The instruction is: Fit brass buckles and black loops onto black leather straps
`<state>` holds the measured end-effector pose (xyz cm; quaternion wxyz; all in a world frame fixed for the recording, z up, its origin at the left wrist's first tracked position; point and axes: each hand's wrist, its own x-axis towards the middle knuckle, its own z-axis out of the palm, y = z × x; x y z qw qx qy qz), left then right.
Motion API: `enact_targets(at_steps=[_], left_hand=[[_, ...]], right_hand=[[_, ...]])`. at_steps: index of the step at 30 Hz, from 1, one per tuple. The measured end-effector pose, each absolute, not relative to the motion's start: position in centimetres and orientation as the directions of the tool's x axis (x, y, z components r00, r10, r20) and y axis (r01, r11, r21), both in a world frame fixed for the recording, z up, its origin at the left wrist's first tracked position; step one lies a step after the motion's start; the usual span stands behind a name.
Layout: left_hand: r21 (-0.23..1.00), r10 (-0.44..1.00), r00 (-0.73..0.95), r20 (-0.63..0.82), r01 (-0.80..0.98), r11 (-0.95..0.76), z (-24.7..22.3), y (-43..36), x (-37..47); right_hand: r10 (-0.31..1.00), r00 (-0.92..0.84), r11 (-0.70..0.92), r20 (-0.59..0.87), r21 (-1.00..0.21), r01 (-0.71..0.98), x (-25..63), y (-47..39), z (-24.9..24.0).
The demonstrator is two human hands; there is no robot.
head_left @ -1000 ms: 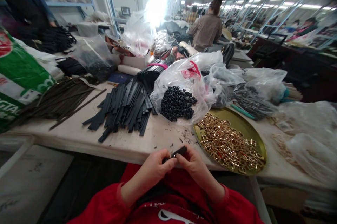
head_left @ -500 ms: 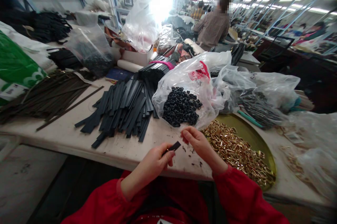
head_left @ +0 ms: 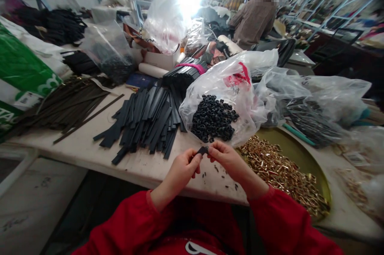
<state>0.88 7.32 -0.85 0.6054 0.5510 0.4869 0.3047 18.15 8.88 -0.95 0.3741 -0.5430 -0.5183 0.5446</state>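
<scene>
Over the pale surface [head_left: 81, 147], working just short of the clear plastic bag [head_left: 222, 83] and beside the tray [head_left: 300, 147] calls for tucked elbows, so that neither gets nudged. The left hand [head_left: 180, 169] and right hand [head_left: 232, 163] each pinch an end of the small dark piece [head_left: 203, 150], between them in front of the bag; light, even fingertip pressure should stop it twisting.

Against the earlier frame, the right hand has closed in from apart, and the dark piece, straight then, now looks bent.
</scene>
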Motion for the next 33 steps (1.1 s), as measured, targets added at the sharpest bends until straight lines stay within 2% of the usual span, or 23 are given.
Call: enact_targets(at_steps=[3, 8, 11, 17, 19, 23, 26, 29, 33], left_hand=[[0.958, 0.881, 0.410, -0.234, 0.253, 0.137, -0.5, 5.8, 1.0], [0.965, 0.897, 0.390, -0.208, 0.229, 0.124, 0.4, 3.5, 0.9], [0.967, 0.878, 0.416, -0.237, 0.188, 0.172, 0.8, 2.8, 0.6], [0.968, 0.851, 0.463, -0.247, 0.154, 0.198, 1.1, 1.2, 0.2], [0.968, 0.842, 0.478, -0.248, 0.156, 0.197, 1.3, 0.7, 0.2], [0.965, 0.837, 0.481, -0.263, 0.141, 0.222, 1.5, 0.2, 0.3], [0.967, 0.845, 0.473, -0.250, 0.079, 0.242, 0.9, 0.1, 0.4], [0.974, 0.856, 0.473, -0.209, 0.018, 0.227, 0.5, 0.0, 0.4], [0.974, 0.842, 0.495, -0.216, 0.055, 0.218, 0.7, -0.1, 0.3]], right_hand=[[0.960, -0.094, -0.271, -0.263, -0.960, -0.077, 16.9, 6.0, 0.1], [0.963, 0.018, -0.259, -0.267, -0.946, -0.193, 16.5, 3.7, 1.0], [0.950, -0.009, -0.301, -0.313, -0.905, -0.300, 16.7, 2.8, 1.6], [0.910, -0.117, -0.409, -0.397, -0.817, -0.407, 16.1, 0.6, 1.9], [0.911, -0.127, -0.410, -0.392, -0.839, -0.357, 15.7, 0.1, 1.6], [0.960, -0.052, -0.280, -0.276, -0.956, -0.089, 15.0, -0.6, 1.1], [0.980, 0.008, -0.197, -0.197, -0.978, 0.069, 14.7, -0.8, 0.8], [0.996, 0.073, -0.070, -0.053, -0.965, 0.254, 14.5, -1.0, 0.5], [0.994, 0.093, -0.078, -0.054, -0.958, 0.275, 14.7, -1.1, -0.2]])
